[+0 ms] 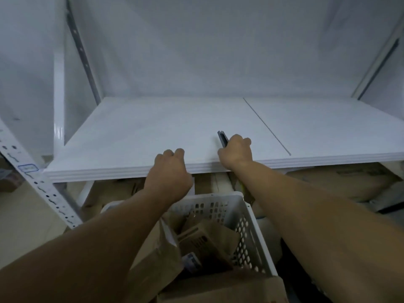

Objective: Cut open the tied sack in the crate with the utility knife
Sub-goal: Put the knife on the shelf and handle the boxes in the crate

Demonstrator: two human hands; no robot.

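Observation:
My right hand [236, 153] rests on the front part of a white shelf [153, 127], its fingers closed around a dark utility knife [222, 138] whose tip points away across the shelf. My left hand [170, 171] is curled over the shelf's front edge, and nothing shows in it. Below my arms stands a white perforated crate [247, 228]. Inside it lie brown paper sacks [207, 239]; I cannot make out a tie on any of them.
The shelf belongs to a white metal rack with a slotted upright [41, 184] at the left. A seam [266, 125] splits the shelf board. More brown sacks [341, 182] lie under the shelf at the right. A cardboard box [218, 289] sits at the bottom edge.

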